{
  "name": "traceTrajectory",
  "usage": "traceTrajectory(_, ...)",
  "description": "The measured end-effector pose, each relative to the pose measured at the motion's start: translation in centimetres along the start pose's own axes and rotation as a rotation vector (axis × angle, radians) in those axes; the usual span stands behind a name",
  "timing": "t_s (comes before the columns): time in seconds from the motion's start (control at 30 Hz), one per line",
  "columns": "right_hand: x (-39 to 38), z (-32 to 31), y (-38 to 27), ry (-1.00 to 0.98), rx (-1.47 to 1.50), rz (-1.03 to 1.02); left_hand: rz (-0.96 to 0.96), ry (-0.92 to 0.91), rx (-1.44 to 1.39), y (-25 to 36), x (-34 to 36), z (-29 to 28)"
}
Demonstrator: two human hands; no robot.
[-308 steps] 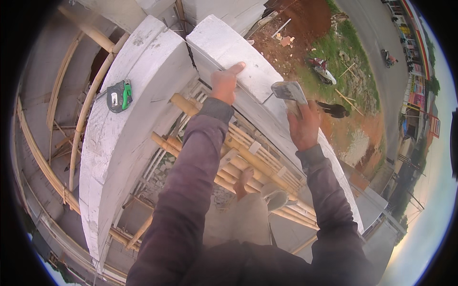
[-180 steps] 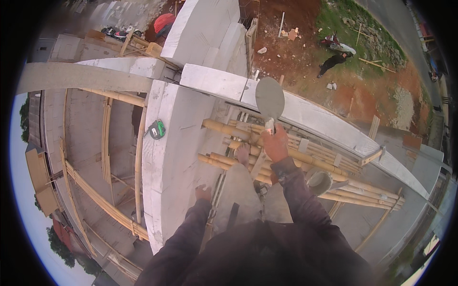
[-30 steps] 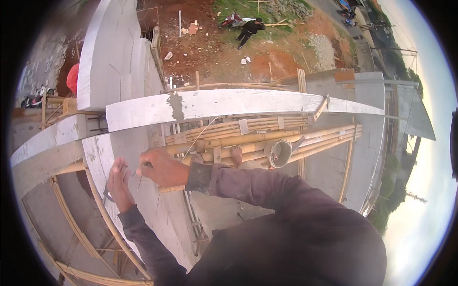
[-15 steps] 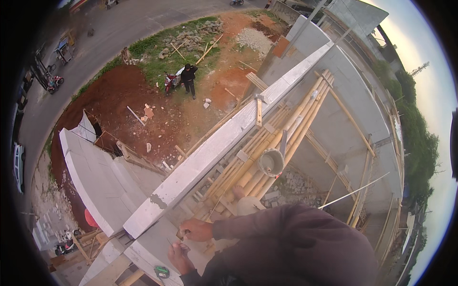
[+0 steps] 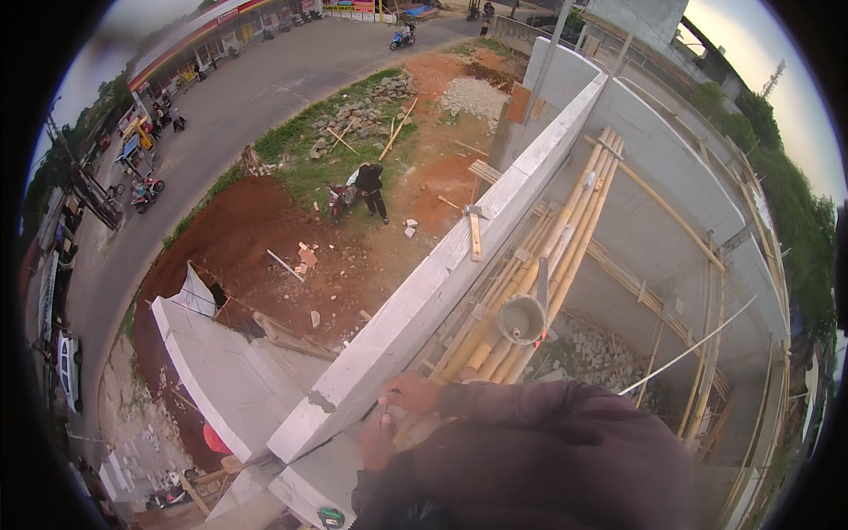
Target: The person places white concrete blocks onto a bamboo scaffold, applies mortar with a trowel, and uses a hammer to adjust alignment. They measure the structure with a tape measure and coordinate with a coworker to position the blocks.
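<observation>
Head view, looking down from high up. At the near end of the white block wall [image 5: 380,344], right hand [image 5: 412,393] just beyond left hand [image 5: 377,442], almost touching it. Fingers of both curled inward and bunched close, apparently around a slim piece [image 5: 383,408]. Sits right there between the two hands, just right of the wall. Too small to name: maybe a nail, maybe wire, maybe cord. Cannot tell the true pinch from here, left, right or both.

Looks light, next to weightless. Probably stiff if metal, limp if cord; no settling that from this height. Likely easier to drop than to break, and perhaps slippery for being so thin. Calls for thumb and fingertips, taken near the middle, not a whole fist.

Left of the hands, on the wall top, a grey mortar patch [image 5: 321,403]. Farther along the same wall, a hammer [image 5: 476,237], wooden handle jutting over the right edge. Off to the right, a bucket [image 5: 530,311] among the bamboo poles [image 5: 567,243]. Down at the near left, a green and black tape measure [image 5: 331,518] on a pale block. Far below, a person in dark clothes [image 5: 371,185], beside a motorbike [image 5: 336,203].
</observation>
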State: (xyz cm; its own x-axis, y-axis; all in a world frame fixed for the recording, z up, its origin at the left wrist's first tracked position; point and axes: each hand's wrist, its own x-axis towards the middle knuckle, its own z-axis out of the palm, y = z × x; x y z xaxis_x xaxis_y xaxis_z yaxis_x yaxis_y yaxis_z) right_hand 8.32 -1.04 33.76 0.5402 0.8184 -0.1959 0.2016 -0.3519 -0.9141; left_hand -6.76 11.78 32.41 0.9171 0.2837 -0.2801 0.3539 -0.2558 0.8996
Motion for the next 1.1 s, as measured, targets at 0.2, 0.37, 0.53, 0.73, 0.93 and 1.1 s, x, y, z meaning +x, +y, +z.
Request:
traceTrajectory(0.2, -0.3, -5.0, 0.6, 0.259, -0.368, -0.248, 0.057, -0.073, 0.175, -1.1, 2.2, 0.2)
traceTrajectory(0.37, -1.5, -11.5, 2.3, 0.488, -0.306, 0.036, -0.135, -0.098, 0.701, -7.2, 1.3, 1.2)
traceTrajectory(0.53, -3.1, -12.6, 3.5, 0.483, -0.293, 0.056, 0.135, 0.042, 0.827, -13.6, -1.9, 1.5)
traceTrajectory(0.73, -2.9, -11.7, 4.3, 0.428, -0.145, -0.028, -0.389, 0.078, 0.184, -11.6, -5.0, 0.7)
traceTrajectory(0.93, -3.0, -14.8, 3.2, 0.196, -0.118, 0.094, -0.011, 0.136, 0.679, -6.5, -8.3, 0.6)
traceTrajectory(1.1, 0.5, -11.5, 1.3, -0.180, -0.073, 0.091, 0.099, 0.297, 0.494, -2.5, -6.7, 2.2)
